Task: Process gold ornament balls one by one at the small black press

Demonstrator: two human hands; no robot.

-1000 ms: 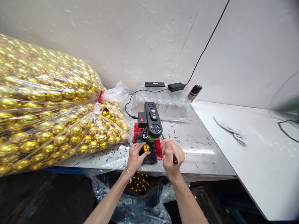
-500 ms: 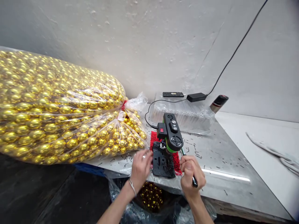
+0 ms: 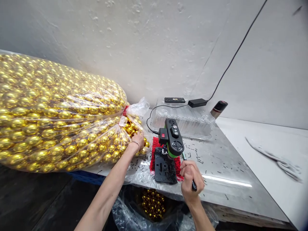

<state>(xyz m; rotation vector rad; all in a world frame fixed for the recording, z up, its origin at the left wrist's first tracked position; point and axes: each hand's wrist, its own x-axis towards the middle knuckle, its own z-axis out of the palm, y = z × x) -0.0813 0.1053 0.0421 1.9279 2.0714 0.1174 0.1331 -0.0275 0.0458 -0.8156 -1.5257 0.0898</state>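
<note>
Far L to mid: big see-thru bag full of gold balls, lying on its side, red tie at its neck; more balls show at the opening just R of the tie. L hand is now at that opening, in among the balls; fingertips hidden, so can't tell if grip's wide, narrow or on a ball. 1 s ago it pinched a ball on the plate; ½ s ago it was blurred, just L of the plate. Near ctr, below table edge: bin w/ plastic round it, more gold balls inside. Ctr: red mat under black plate; that ball's gone from it. Blk press stands over the plate, same as before. Behind it, far side: see-thru tray, w/ remote and adapter on top. R of press, R hand still fisted tight round the handle, blk end poking out. Far R: can, tilted, by tray; glove on white table.
</note>
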